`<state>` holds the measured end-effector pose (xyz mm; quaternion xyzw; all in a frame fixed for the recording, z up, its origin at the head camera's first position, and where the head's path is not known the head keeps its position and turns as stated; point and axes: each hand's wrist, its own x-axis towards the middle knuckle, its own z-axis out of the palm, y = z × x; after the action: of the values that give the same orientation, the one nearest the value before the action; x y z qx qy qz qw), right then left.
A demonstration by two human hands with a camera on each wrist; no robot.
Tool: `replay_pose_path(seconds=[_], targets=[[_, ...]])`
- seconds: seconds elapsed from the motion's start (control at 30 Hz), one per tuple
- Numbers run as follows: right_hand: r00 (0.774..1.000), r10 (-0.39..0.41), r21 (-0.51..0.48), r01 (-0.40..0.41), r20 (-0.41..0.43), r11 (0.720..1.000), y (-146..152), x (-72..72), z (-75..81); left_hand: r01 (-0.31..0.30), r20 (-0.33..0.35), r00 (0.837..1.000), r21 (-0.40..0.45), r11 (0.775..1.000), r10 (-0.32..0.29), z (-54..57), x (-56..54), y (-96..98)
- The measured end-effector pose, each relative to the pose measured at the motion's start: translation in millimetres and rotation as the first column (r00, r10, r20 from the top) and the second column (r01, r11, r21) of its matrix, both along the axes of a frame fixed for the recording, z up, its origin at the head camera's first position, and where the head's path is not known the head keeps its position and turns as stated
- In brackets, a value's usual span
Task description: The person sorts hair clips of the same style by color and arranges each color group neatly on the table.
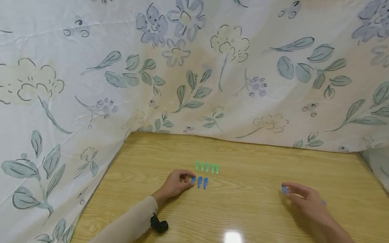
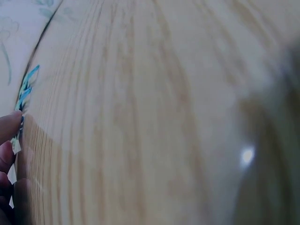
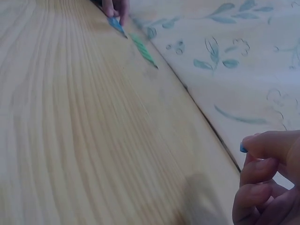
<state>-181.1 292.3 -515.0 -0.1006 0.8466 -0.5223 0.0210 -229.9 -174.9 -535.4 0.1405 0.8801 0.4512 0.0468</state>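
My left hand (image 1: 175, 184) pinches a small blue clothespin (image 1: 193, 179) between thumb and fingers, at the left end of a short row. Two more blue clothespins (image 1: 205, 183) stand in that row just right of the fingertips. Behind them runs a row of several green clothespins (image 1: 207, 167), evenly set except for a closer pair at the right end. Off to the right, my right hand (image 1: 307, 203) holds another blue clothespin (image 1: 284, 189) at its fingertips, raised over the table. In the right wrist view only a blue tip (image 3: 243, 147) of it shows past the finger.
Partly hidden behind the right hand, a blue piece (image 1: 324, 203) lies on the wooden table (image 1: 242, 204). A flowered cloth (image 1: 238, 102) hangs along the table's back edge and both sides. Black wrist cameras (image 1: 159, 224) sit on both forearms. Light glares off the table front.
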Motion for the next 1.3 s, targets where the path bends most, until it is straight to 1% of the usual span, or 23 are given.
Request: replay_pose_path(seconds=[0.17,0.33,0.57,0.67,0.83,0.93,1.13,1.3], targets=[[0.999,0.031,-0.048,-0.031,-0.006,0.998,-21.6,-5.1,0.3,0.003,0.001,1.000,0.006,1.000,-0.003,-0.3,2.0,-0.9],[0.999,0.051,-0.099,-0.050,0.005,0.994,-41.9,-8.5,0.2,0.005,-0.002,1.000,0.012,1.000,-0.005,-0.4,3.6,-1.7],[0.996,0.087,-0.159,-0.087,-0.012,0.983,-62.9,-11.4,-1.3,0.014,-0.005,1.000,0.004,1.000,-0.014,-1.0,4.0,-2.1],[0.995,0.101,-0.184,-0.098,0.010,0.978,-70.8,-12.3,-0.8,0.018,-0.012,1.000,0.006,1.000,-0.018,-1.2,3.5,-2.7],[0.991,0.116,-0.200,-0.100,0.072,0.975,-83.8,-14.5,0.6,0.018,-0.023,1.000,0.011,1.000,-0.018,-0.9,3.1,-3.0],[0.989,0.120,-0.209,-0.100,0.089,0.973,-91.8,-15.2,0.4,0.013,-0.022,1.000,0.019,1.000,-0.012,-1.4,2.5,-2.8],[0.985,0.144,-0.232,-0.119,0.096,0.965,-107.0,-15.0,-0.7,0.007,-0.014,1.000,0.026,1.000,-0.007,-1.6,2.2,-1.5],[0.982,0.178,-0.249,-0.156,0.067,0.956,-119.5,-16.6,-3.2,0.004,-0.005,1.000,0.018,1.000,-0.004,-1.8,2.1,-0.9]])
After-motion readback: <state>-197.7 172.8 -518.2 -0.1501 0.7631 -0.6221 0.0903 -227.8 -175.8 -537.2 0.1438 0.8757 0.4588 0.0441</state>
